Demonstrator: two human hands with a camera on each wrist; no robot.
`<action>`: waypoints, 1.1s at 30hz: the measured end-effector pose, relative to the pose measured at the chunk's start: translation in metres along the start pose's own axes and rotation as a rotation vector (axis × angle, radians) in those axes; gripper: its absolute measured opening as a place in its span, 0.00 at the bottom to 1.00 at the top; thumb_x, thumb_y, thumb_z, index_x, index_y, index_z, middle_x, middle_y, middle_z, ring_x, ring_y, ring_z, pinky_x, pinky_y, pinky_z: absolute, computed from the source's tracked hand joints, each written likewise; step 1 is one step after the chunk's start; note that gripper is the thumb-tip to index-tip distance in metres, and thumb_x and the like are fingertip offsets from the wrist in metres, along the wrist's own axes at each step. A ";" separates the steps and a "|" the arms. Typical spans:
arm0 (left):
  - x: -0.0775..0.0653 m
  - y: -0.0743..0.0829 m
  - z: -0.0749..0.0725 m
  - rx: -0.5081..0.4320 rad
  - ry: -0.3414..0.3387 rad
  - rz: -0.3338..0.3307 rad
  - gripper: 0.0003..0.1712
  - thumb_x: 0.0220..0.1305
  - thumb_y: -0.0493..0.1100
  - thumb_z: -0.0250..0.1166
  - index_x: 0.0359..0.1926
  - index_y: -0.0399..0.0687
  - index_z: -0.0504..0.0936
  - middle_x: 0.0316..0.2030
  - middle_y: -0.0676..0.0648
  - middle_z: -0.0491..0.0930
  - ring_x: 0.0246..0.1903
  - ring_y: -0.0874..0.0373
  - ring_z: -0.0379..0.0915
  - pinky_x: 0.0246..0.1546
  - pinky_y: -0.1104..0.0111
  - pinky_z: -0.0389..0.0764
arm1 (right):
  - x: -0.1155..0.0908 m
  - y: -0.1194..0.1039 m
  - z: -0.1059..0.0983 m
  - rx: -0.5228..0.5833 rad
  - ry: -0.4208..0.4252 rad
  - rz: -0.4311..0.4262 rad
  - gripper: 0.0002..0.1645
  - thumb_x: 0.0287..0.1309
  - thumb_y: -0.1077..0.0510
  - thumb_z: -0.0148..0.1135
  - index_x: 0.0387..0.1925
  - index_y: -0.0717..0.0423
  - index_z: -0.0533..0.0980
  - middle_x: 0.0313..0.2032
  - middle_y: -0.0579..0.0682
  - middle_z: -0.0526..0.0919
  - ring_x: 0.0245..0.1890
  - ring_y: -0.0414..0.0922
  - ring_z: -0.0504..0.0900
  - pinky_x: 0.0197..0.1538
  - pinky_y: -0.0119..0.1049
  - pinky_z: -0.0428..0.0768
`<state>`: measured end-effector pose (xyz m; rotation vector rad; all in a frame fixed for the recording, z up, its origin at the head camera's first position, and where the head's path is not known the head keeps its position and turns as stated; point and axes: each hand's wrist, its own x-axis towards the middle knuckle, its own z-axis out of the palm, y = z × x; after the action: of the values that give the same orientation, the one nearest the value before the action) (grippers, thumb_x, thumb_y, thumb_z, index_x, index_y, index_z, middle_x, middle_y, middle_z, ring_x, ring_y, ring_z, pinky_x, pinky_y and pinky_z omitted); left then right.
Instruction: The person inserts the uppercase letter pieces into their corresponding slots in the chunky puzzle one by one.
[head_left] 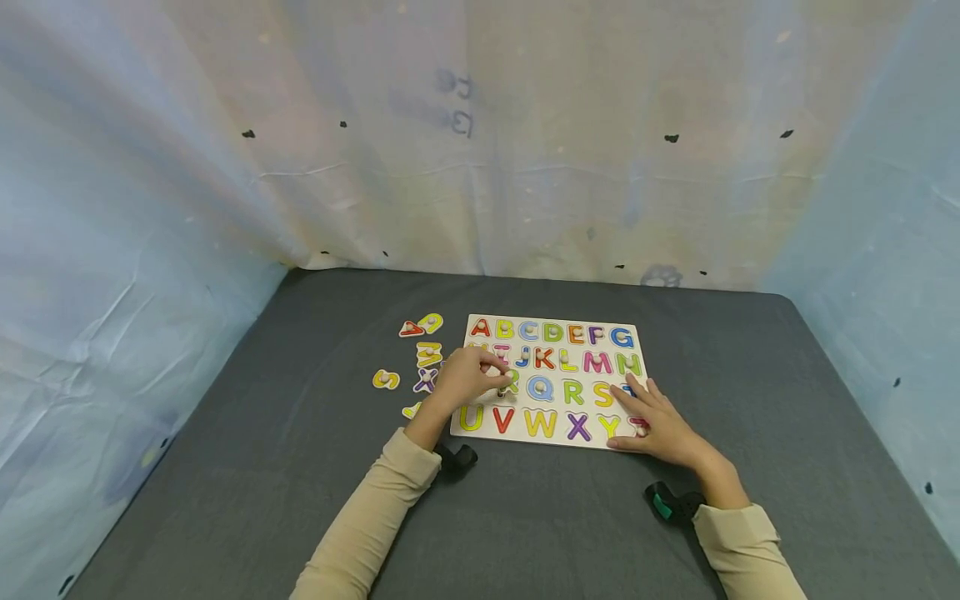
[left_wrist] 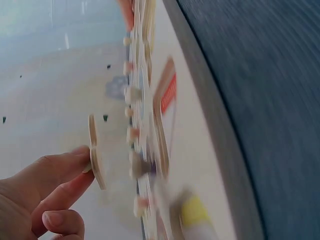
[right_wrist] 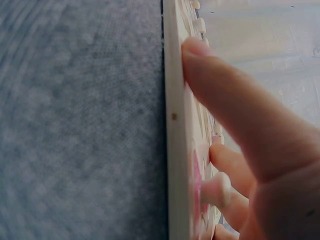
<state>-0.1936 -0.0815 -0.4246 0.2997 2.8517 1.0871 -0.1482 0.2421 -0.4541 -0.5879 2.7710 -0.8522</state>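
The left hand [head_left: 467, 379] pinches a thin piece [left_wrist: 96, 155] above the left part of the board [head_left: 558, 396] — the right hand [head_left: 660, 423] rests spread over the near right corner. A loose pinch could let the piece twist; lowering it tilted might jam it.

The dark grey table [head_left: 555, 517] carries the letter board [head_left: 487, 422], which lies below the grip of the left hand [head_left: 467, 377], and several loose letters [head_left: 429, 354] left of this grip.
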 end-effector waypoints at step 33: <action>0.029 0.058 0.071 0.051 -0.065 -0.090 0.07 0.52 0.52 0.74 0.30 0.57 0.90 0.31 0.54 0.84 0.26 0.65 0.67 0.22 0.75 0.62 | 0.000 -0.002 -0.002 -0.006 0.002 -0.004 0.53 0.44 0.46 0.74 0.69 0.60 0.63 0.72 0.72 0.51 0.70 0.79 0.43 0.64 0.76 0.49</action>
<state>-0.2032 0.0129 -0.4394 0.2040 2.8093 0.9710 -0.1478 0.2419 -0.4517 -0.5946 2.7762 -0.8470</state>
